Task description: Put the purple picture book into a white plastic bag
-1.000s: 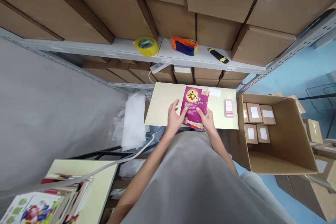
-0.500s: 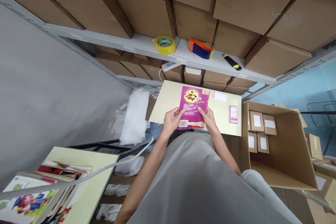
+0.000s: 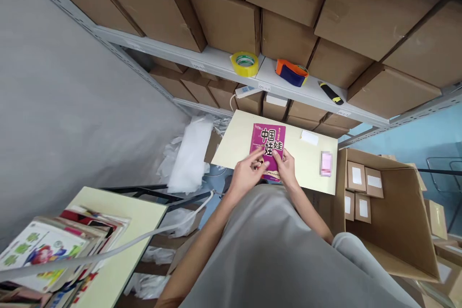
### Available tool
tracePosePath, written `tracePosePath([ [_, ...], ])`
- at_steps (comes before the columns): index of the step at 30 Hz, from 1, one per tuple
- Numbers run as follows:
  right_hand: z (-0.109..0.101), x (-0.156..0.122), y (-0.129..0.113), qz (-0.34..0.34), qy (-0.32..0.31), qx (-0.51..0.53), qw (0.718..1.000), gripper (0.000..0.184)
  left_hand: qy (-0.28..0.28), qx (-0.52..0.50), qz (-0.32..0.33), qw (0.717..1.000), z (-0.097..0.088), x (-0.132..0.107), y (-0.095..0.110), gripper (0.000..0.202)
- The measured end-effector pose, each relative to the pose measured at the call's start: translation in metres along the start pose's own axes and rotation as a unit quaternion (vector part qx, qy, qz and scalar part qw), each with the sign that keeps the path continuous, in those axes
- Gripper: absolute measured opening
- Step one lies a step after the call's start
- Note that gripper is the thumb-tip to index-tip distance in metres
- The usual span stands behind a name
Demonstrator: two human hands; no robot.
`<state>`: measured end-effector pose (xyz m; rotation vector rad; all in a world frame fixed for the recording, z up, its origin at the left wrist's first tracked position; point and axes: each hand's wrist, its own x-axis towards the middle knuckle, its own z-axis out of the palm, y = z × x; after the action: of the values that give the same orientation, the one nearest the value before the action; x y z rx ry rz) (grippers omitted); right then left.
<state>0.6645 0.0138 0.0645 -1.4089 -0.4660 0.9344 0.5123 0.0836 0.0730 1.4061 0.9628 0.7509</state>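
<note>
A purple book (image 3: pixel 258 140) with large dark Chinese characters on its cover is held over the near side of the cream table. My right hand (image 3: pixel 288 168) grips its lower right edge, thumb on the cover and fingers behind. Across the lower left of the cover reaches my left hand (image 3: pixel 248 173), its fingers apart and the index finger pointing over the book. Whether those fingertips touch the cover, I cannot tell. Both hands partly hide the book's lower half.
The cream table (image 3: pixel 238 127) carries a white paper slip (image 3: pixel 309 137) and a pink item (image 3: pixel 326 163). Yellow tape (image 3: pixel 244 64), a tape dispenser (image 3: pixel 291 73) and a cutter (image 3: pixel 330 93) lie on the shelf. An open carton (image 3: pixel 400 202) holds small boxes. Books (image 3: pixel 54 250) are stacked left.
The book has been turned from its barcoded back to its front cover. My left hand has let go of the left edge and moved over the cover. The view has shifted slightly.
</note>
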Motion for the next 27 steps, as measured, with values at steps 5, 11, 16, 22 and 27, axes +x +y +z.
tracePosePath([
  [5, -0.013, 0.001, 0.003, 0.086, -0.059, 0.060, 0.993, 0.070, 0.058, -0.105, -0.128, 0.985, -0.032, 0.012, -0.025, 0.079],
  [11, -0.015, 0.010, 0.007, 0.102, -0.077, 0.048, 0.991, 0.072, 0.004, -0.261, -0.201, 0.944, -0.022, 0.004, -0.028, 0.081],
  [16, -0.015, 0.022, 0.007, 0.006, 0.045, -0.032, 0.998, 0.095, 0.058, -0.237, -0.154, 0.958, -0.013, 0.011, -0.025, 0.082],
  [22, 0.007, 0.001, 0.003, -0.025, -0.014, -0.024, 0.999, 0.082, 0.082, -0.117, -0.053, 0.988, -0.001, 0.009, -0.013, 0.068],
  [27, 0.022, -0.002, -0.002, -0.025, 0.019, -0.003, 0.999, 0.070, -0.030, 0.062, 0.039, 0.997, 0.014, -0.008, 0.004, 0.044],
])
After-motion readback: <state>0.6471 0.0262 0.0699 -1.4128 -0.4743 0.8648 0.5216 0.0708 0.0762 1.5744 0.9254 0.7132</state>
